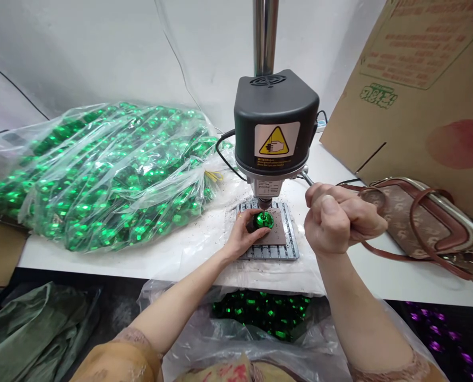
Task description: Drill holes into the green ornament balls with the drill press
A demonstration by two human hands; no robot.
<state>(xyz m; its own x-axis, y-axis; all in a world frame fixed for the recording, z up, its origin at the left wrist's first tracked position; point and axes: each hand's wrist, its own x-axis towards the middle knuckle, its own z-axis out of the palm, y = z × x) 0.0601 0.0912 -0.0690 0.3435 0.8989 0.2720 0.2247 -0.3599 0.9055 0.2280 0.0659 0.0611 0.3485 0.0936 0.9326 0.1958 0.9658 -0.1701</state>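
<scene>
Under the chuck of a small black drill press [276, 119] sits a shiny green faceted ball [264, 219]. My left hand [244, 233] grips it from the left, thumb in front and fingers behind, on a brown pad [276, 236] over the grey slotted base plate [292, 249]. The drill bit meets the top of the ball, though I cannot tell how deep it is. My right hand [335, 217] is closed in a fist around the feed lever [307, 178] on the machine's right side; the grip end is hidden by my fingers.
A large clear bag of green balls [120, 180] fills the table's left side. More green balls [264, 313] lie in an open plastic bag at my lap. At right are a brown handbag [415, 217] and a big cardboard box [423, 106]. Dark specks are scattered around the base.
</scene>
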